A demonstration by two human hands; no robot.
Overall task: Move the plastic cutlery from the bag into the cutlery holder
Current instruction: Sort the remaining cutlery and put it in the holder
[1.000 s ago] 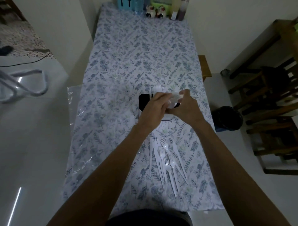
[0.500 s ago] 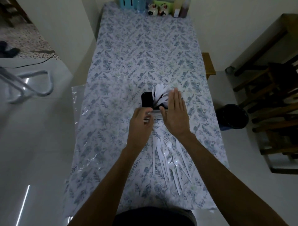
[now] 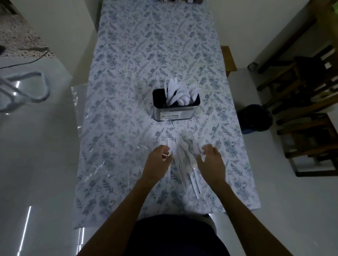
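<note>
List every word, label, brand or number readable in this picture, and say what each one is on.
No text can be read here.
Label on the front of the metal cutlery holder: a pale sticker with dark printed lines, too small and blurred to read.
Containers at the far end of the table: cut off by the frame edge, no lettering legible.
White plastic cutlery: no visible markings.

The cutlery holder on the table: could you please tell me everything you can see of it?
The cutlery holder is a shiny metal box, oblong with rounded corners, open at the top and dark inside, with a pale label on its near wall. It stands upright on the flowered tablecloth near the table's middle. White plastic cutlery sticks up from its middle and right part; its left part looks dark. Neither hand touches it.
</note>
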